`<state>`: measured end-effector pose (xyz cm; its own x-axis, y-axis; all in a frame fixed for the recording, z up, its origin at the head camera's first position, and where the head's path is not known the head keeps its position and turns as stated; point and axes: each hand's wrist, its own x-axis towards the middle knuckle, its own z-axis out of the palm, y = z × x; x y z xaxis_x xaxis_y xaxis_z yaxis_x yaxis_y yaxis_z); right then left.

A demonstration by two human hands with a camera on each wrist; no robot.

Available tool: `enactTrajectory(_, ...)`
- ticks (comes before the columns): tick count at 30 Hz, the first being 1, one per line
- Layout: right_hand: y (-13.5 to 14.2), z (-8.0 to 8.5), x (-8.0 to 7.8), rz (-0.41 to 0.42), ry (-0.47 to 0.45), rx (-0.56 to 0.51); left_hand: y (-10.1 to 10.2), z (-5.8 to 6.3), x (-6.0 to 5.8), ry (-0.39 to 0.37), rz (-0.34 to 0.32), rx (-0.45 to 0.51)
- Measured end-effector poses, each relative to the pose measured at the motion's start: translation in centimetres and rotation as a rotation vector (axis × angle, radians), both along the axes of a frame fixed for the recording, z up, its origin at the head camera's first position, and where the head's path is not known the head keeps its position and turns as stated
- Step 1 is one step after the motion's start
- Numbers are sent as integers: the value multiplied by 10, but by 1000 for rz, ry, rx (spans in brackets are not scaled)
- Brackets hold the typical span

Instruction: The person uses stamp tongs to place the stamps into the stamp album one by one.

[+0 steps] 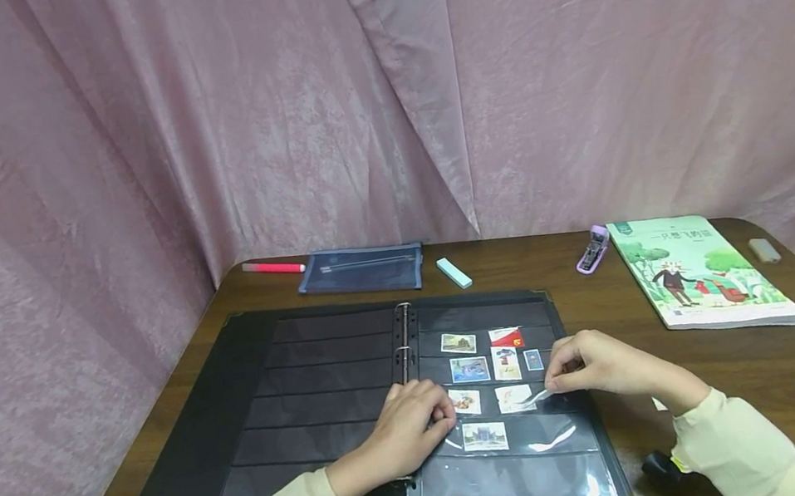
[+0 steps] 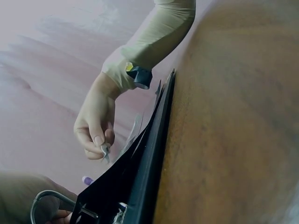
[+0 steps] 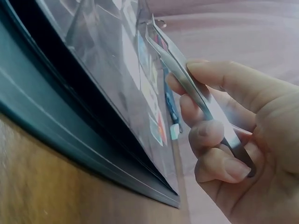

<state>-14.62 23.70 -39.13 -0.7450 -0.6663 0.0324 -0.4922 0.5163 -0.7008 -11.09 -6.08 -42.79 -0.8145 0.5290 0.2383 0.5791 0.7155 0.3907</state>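
Observation:
A black stamp album (image 1: 313,410) lies spread on the table, its ring binder (image 1: 404,335) between the two sides. On the right-hand clear-pocket page (image 1: 512,484) sit several stamps, among them a building stamp (image 1: 484,437) and a blue stamp (image 1: 470,370). My right hand (image 1: 594,364) pinches metal tweezers (image 3: 201,93) between thumb and fingers. Their tips are over a white stamp (image 1: 511,397) in a pocket; whether they grip it, I cannot tell. My left hand (image 1: 413,426) rests on the page's inner side, fingers loosely bent, partly over another stamp (image 1: 466,401).
Behind the album lie a red marker (image 1: 274,268), a blue zip pouch (image 1: 361,271) and a pale blue bar (image 1: 454,272). To the right are a purple-edged object (image 1: 592,249), a green-covered book (image 1: 705,270) and an eraser-like block (image 1: 765,250). A pink curtain (image 1: 319,107) hangs behind.

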Motion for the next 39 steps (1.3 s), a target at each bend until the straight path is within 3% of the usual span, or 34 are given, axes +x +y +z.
enactTrajectory(8, 14, 10, 0, 1, 71, 13, 0, 0, 0, -5, 3, -2)
enactTrajectory(15, 31, 23, 4, -65, 47, 32, 0, 0, 0, 4, 2, 5)
enactTrajectory(24, 60, 33, 11, -12, 137, -2, 0, -1, 0, 10, 4, 0)
enactTrajectory(34, 95, 34, 15, -3, 133, -8, -1, -1, 0, 31, 5, 14)
enactTrajectory(39, 116, 31, 22, -44, 81, 30, 1, 0, 1, 31, 4, 9)
